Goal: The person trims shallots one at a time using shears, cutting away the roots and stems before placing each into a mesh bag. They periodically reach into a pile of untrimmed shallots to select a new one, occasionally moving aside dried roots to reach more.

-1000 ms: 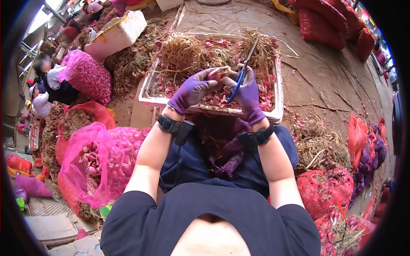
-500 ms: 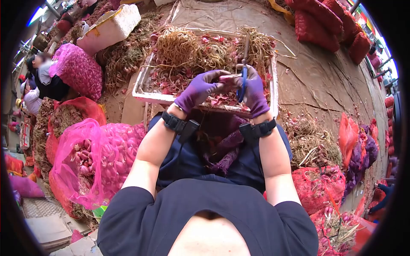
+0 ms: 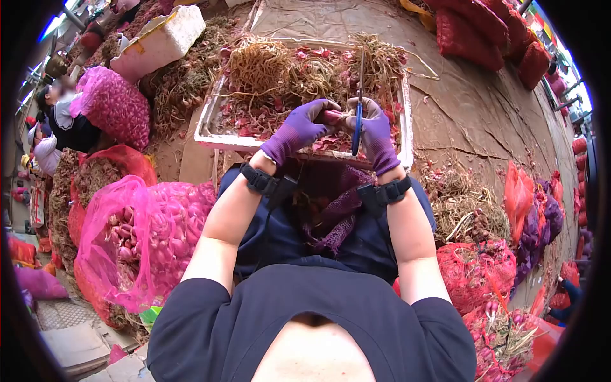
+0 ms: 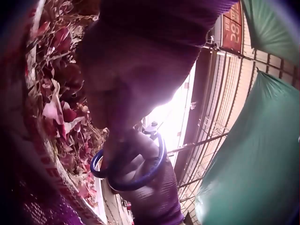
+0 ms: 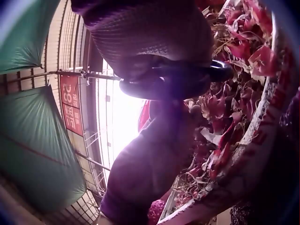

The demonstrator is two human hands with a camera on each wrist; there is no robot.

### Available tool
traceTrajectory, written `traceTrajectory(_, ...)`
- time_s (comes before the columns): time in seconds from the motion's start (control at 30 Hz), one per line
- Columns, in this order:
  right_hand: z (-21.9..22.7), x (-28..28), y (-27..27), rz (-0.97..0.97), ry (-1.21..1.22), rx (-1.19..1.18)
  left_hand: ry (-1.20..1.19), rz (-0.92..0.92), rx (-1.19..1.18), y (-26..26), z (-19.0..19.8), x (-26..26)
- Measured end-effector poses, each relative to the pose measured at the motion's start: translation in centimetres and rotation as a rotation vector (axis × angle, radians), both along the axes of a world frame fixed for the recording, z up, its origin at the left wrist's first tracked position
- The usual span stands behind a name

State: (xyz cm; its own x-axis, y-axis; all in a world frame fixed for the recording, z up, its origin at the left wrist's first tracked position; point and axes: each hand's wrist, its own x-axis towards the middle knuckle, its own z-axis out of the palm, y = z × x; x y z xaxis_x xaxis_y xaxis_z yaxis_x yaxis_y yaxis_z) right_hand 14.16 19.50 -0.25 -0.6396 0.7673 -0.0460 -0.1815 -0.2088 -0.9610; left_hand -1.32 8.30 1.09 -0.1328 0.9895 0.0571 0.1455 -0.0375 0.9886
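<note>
Both hands wear purple gloves with greyish fingers and meet over the near side of a shallow white foam box. My left hand holds a pinkish-red shallot by its fingers and thumb. In my right hand are blue-handled scissors, their blades pointing away from the body. The right fingers are at the shallot's stem end. Blue handle loops show around the right hand in the left wrist view. Dry stalks and red skins fill the box; the left hand hides part of the shallot.
A pink mesh bag of shallots stands at the left, red mesh bags at the right beside dry stalks. Purple netting lies between the legs. Another foam box and a person are at the far left.
The scissors have swung from a slant to nearly straight ahead. Both hands stay together at the shallot; the whole view has shifted slightly.
</note>
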Motion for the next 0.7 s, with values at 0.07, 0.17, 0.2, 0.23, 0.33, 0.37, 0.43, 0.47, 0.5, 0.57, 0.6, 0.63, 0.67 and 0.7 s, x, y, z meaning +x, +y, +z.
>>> traceTrajectory(0.07, 0.1, 0.4, -0.1, 0.051, 0.056, -0.14, 0.072, -0.044, 0.03, 0.2, -0.3, -0.5)
traceTrajectory(0.17, 0.2, 0.7, -0.3, 0.083, 0.02, -0.333, 0.007, -0.122, 0.005, -0.1, 0.6, -0.7)
traceTrajectory(0.2, -2.8, 0.8, 0.6, 0.091, 0.032, 0.269, -0.112, -0.121, 0.022, -0.2, 0.8, -0.4)
traceTrajectory(0.23, -4.3, 0.9, 1.1, 0.093, 0.042, 0.874, -0.229, -0.12, 0.042, -0.1, 0.9, -0.3)
traceTrajectory(0.33, -1.5, 0.7, 1.0, -0.095, -0.056, 0.181, -0.708, -0.09, 0.144, -0.2, -1.0, 0.1)
traceTrajectory(0.37, -1.0, 0.3, 1.2, -0.261, -0.099, -0.263, -0.899, -0.012, 0.151, -0.4, -0.7, 0.3)
traceTrajectory(0.43, -0.8, -0.1, 1.0, -0.252, -0.123, -0.141, -0.913, 0.032, 0.141, 0.0, -1.5, -0.2)
traceTrajectory(0.47, -1.0, 0.0, 0.5, -0.25, -0.155, -0.029, -0.967, -0.015, 0.107, 0.1, -1.8, -0.1)
traceTrajectory(0.5, -1.3, 0.0, 0.2, -0.251, -0.185, 0.082, -1.02, -0.066, 0.07, 0.3, -2.2, 0.0)
traceTrajectory(0.57, -1.2, -1.2, -0.8, -0.247, 0.066, 0.058, -1.016, -0.112, 0.089, 0.9, -2.6, 0.5)
traceTrajectory(0.6, 0.2, -1.2, -1.6, -0.183, 0.126, 0.071, -0.936, -0.062, 0.08, 1.0, -2.1, 1.0)
traceTrajectory(0.63, 0.9, -1.1, -2.1, -0.116, 0.185, 0.082, -0.855, -0.011, 0.071, 0.9, -1.9, 1.4)
traceTrajectory(0.67, 0.6, -1.1, -1.7, -0.088, 0.142, 0.136, -0.769, 0.077, 0.05, 1.1, -1.9, 1.1)
traceTrajectory(0.7, 0.2, -1.0, -1.6, -0.088, 0.143, 0.137, -0.768, 0.077, 0.05, 1.0, -2.0, 1.1)
